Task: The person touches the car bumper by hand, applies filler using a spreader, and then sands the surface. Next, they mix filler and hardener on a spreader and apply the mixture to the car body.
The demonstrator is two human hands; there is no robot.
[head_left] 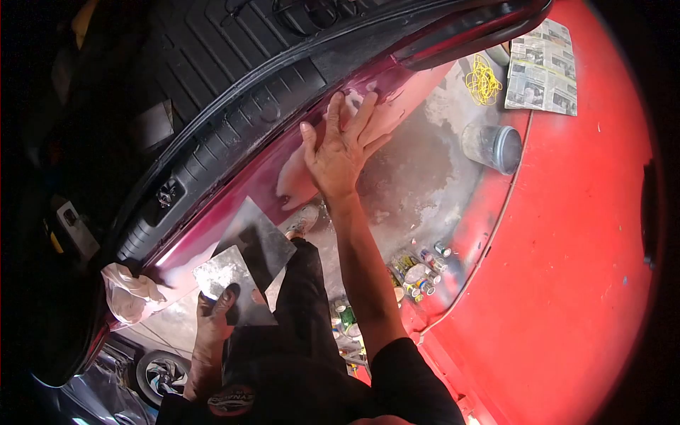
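Note:
My right hand [340,152] lies with fingers spread on the maroon car body panel [234,212], over a patch of pale pinkish filler or primer [296,177]. Lower left, my left hand [216,315] grips a flat grey rectangular plate [244,280], thumb on its face; bright light reflects off its upper part. A second, darker flat grey sheet [265,244] overlaps behind that plate. Below the panel, a shoe [303,219] shows on the floor.
A ribbed black cargo floor [212,42] lies beyond the panel, and a white cloth [127,294] hangs at its left end. On the right are a bucket [492,149], yellow cord [483,81], newspaper [542,71], several cans [418,273] and a large red surface [567,248].

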